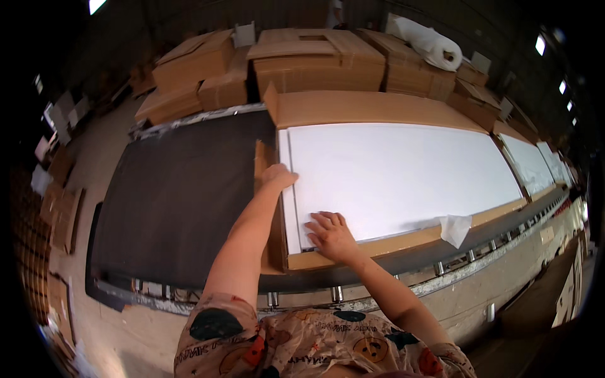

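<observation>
A large white panel (403, 179) lies flat in an open cardboard carton (378, 107), with a narrow white strip along its left end. At that end, my left hand (279, 177) is closed over the edge beside an upright cardboard flap (260, 160). Its thumb side shows on top; the other fingers are partly hidden. My right hand (332, 237) rests on the panel near its front left corner, fingers spread and holding nothing. Farther right, a crumpled piece of white wrapping (455, 229) hangs over the carton's front edge.
The carton lies on a dark conveyor belt (183, 201) with metal rollers (337, 293) along its near side. More open cartons with white panels (526, 162) continue to the right. Behind stand stacked cardboard boxes (318, 69) and a white wrapping roll (435, 47).
</observation>
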`<state>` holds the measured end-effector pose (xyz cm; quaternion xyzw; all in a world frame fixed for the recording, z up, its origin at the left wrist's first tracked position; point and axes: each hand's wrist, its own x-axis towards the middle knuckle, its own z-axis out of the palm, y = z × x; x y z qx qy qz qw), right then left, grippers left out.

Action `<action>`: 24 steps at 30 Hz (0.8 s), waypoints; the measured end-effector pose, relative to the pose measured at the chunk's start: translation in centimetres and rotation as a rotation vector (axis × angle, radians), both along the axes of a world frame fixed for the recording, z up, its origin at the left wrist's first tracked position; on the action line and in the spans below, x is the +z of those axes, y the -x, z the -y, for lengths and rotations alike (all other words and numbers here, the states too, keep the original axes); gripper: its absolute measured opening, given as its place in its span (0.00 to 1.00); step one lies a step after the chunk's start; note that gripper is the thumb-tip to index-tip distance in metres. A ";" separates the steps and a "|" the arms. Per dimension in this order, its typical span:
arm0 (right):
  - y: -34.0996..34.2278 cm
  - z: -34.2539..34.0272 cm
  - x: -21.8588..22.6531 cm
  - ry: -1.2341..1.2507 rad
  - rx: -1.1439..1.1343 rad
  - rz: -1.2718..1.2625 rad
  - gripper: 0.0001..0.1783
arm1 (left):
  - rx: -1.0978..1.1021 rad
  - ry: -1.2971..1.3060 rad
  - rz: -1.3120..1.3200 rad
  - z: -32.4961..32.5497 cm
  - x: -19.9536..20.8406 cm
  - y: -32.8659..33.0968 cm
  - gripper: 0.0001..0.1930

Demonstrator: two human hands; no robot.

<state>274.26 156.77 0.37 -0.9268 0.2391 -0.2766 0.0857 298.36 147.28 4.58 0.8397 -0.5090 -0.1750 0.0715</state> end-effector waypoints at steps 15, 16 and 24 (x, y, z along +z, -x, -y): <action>1.1 0.3 -1.4 -0.124 0.009 0.107 0.15 | 0.072 0.011 -0.108 -2.3 2.2 3.0 0.30; 1.2 0.4 -1.5 -0.124 0.001 0.103 0.15 | 0.077 0.054 -0.176 -2.5 1.2 3.1 0.30; 0.2 0.0 -2.0 -0.092 0.001 0.089 0.15 | -0.063 0.315 0.226 -2.1 -1.2 0.2 0.27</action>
